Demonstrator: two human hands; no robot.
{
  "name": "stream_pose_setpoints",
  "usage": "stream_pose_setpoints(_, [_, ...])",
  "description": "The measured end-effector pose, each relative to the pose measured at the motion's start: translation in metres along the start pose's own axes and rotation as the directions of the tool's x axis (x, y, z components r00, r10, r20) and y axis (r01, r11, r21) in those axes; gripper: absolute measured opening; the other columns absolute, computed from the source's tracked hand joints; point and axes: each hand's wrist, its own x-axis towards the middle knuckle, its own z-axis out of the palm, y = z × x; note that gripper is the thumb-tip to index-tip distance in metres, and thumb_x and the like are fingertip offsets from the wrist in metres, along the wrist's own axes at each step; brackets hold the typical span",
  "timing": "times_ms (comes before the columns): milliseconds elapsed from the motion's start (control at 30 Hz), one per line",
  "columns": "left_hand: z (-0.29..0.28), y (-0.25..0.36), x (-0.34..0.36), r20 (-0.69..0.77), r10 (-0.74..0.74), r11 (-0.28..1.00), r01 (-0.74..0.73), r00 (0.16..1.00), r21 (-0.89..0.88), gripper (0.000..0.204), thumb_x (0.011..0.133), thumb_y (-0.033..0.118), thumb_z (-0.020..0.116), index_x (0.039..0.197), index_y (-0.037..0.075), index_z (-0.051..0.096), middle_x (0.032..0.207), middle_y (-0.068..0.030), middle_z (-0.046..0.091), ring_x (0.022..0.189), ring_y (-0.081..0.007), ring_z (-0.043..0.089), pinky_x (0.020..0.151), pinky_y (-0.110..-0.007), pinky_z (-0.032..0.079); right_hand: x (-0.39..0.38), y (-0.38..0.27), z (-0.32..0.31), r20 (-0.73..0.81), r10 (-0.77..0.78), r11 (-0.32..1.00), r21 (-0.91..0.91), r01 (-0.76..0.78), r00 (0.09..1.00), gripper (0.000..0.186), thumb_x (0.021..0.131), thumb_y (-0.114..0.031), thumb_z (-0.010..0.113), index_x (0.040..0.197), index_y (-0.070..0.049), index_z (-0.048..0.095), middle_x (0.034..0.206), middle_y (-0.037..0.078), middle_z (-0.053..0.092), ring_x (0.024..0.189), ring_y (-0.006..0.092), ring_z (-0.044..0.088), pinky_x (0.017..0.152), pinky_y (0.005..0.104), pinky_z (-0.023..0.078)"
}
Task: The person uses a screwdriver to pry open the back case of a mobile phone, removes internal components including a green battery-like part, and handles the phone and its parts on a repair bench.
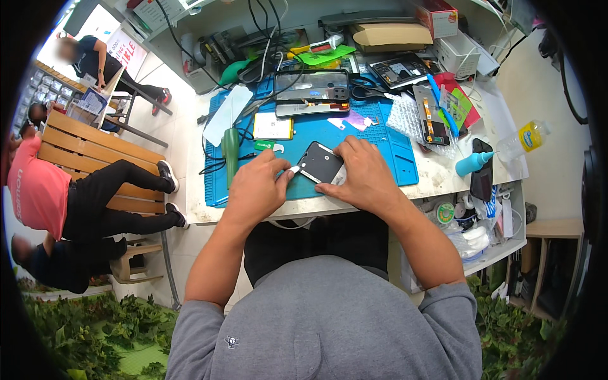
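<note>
My right hand [364, 174] is closed on the right side of a black phone panel [321, 163] with a light lower border, tilted over a blue repair mat [303, 133]. A small white-tipped piece [294, 169] is pinched in my left hand [258, 189], close to the panel's left edge. Beside my left hand lies a tool with a green handle [230, 152] and a broad pale blade. A green card [269, 146] and a white phone battery [273, 126] lie beyond it. Farther back are a phone housing [312, 88] and purple film pieces [352, 120].
Scissors [368, 88], an opened device [399, 68] and a phone part on bubble wrap [430, 117] crowd the back right. A blue dropper bottle [474, 163] stands near a dark phone [482, 180]. Below right, an open drawer [500, 250] holds clutter. Several people are at left.
</note>
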Motion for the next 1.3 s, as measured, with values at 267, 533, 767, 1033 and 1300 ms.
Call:
stream_pose_setpoints(267, [0.006, 0.001, 0.004, -0.045, -0.001, 1.000, 0.000, 0.999, -0.020, 0.016, 0.104, 0.020, 0.082, 0.109, 0.005, 0.085, 0.096, -0.0146, 0.069, 0.083, -0.0365, 0.071, 0.077, -0.049, 0.055, 0.000, -0.001, 0.000, -0.007, -0.003, 1.000, 0.001, 0.003, 1.000, 0.076, 0.076, -0.051, 0.104, 0.121, 0.002, 0.075, 0.118, 0.016, 0.069, 0.115, 0.0380, 0.066, 0.103, 0.0488, 0.052])
stream_pose_setpoints(533, [0.012, 0.003, 0.008, -0.081, -0.016, 0.998, 0.010, 0.997, -0.069, 0.017, 0.103, 0.020, 0.083, 0.110, 0.004, 0.085, 0.091, -0.0142, 0.068, 0.080, -0.0361, 0.069, 0.075, -0.048, 0.054, 0.000, -0.001, 0.001, -0.001, -0.020, 1.000, 0.012, 0.020, 1.000, 0.074, 0.077, -0.050, 0.103, 0.122, 0.002, 0.073, 0.121, 0.018, 0.069, 0.114, 0.0388, 0.066, 0.102, 0.0500, 0.052])
stream_pose_setpoints(767, [-0.008, 0.008, 0.008, -0.005, -0.052, 0.997, 0.052, 0.999, -0.049, 0.019, 0.103, 0.021, 0.083, 0.108, 0.003, 0.085, 0.090, -0.0148, 0.068, 0.081, -0.0360, 0.069, 0.076, -0.049, 0.054, 0.000, 0.003, 0.002, -0.007, -0.022, 1.000, 0.019, 0.022, 1.000, 0.075, 0.077, -0.050, 0.103, 0.121, 0.002, 0.073, 0.121, 0.018, 0.069, 0.114, 0.0382, 0.066, 0.103, 0.0499, 0.052])
stream_pose_setpoints(1033, [-0.013, 0.002, 0.004, 0.085, -0.039, 0.999, 0.038, 0.996, 0.006, 0.020, 0.102, 0.022, 0.083, 0.107, 0.003, 0.084, 0.090, -0.0155, 0.069, 0.083, -0.0367, 0.070, 0.077, -0.049, 0.054, -0.002, 0.003, 0.002, -0.011, -0.015, 1.000, 0.011, 0.015, 1.000, 0.074, 0.077, -0.049, 0.103, 0.121, 0.002, 0.073, 0.119, 0.018, 0.069, 0.113, 0.0384, 0.066, 0.102, 0.0499, 0.052])
stream_pose_setpoints(1300, [0.005, -0.004, 0.010, 0.034, -0.025, 0.999, 0.027, 0.999, -0.046, 0.022, 0.102, 0.024, 0.084, 0.106, 0.002, 0.084, 0.088, -0.0160, 0.070, 0.081, -0.0364, 0.070, 0.076, -0.049, 0.054, -0.001, 0.002, 0.002, -0.011, -0.024, 1.000, 0.006, 0.024, 1.000, 0.073, 0.077, -0.049, 0.103, 0.121, 0.001, 0.073, 0.120, 0.018, 0.069, 0.114, 0.0386, 0.066, 0.102, 0.0502, 0.053])
